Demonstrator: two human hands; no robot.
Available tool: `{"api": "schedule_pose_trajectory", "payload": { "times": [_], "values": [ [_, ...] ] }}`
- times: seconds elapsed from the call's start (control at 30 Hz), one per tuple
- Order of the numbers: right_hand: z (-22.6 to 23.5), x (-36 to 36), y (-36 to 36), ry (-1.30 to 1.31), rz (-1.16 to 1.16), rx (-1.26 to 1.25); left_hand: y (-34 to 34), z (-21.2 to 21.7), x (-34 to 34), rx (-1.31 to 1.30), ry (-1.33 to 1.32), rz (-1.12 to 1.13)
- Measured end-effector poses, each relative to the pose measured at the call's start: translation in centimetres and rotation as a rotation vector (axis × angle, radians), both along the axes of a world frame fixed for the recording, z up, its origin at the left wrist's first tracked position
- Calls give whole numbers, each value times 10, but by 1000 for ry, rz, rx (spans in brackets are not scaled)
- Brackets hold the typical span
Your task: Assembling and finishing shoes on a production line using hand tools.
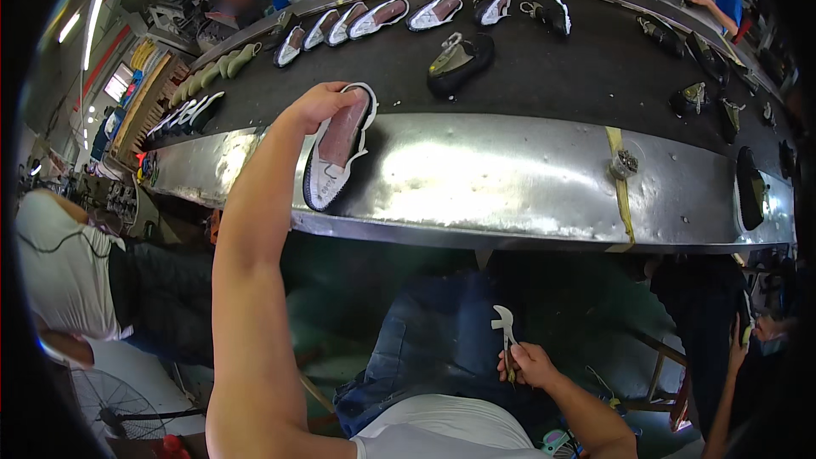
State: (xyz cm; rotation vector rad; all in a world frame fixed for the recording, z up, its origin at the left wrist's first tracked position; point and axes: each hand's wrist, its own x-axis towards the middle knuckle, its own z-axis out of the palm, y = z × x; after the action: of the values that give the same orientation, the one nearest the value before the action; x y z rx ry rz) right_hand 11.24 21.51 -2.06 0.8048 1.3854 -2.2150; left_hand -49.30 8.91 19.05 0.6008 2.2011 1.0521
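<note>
My right hand (525, 364) grips metal lasting pliers (505, 329) low over my lap, ready; left hand (321, 104) clasps the white-soled shoe (337, 151) at the steel surface (510, 178) edge

A long black conveyor belt (544, 68) with a shiny metal edge (510, 178) curved across the view. On it, a dark shoe (459, 62) sat near the middle. Behind that shoe ran a row of white shoes (374, 19). Right of it lay several black shoes (701, 55). A white shoe (338, 149) overhung the metal edge, left of the dark shoe.
</note>
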Motion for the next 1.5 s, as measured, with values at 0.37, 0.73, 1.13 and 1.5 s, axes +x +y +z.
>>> {"api": "schedule_pose_trajectory", "payload": {
  "times": [0.37,0.73,1.13,1.5],
  "values": [
    [11,44,-39,215,45,441,-146,-87,374,587,-256,126],
    [110,19,-109,359,393,467,-194,-168,456,550,-327,115],
    [99,-29,-110,145,519,487,-196,-154,443,422,-179,61],
    [99,-21,-121,441,568,1091,-199,-166,437,581,-382,125]
  ]
}}
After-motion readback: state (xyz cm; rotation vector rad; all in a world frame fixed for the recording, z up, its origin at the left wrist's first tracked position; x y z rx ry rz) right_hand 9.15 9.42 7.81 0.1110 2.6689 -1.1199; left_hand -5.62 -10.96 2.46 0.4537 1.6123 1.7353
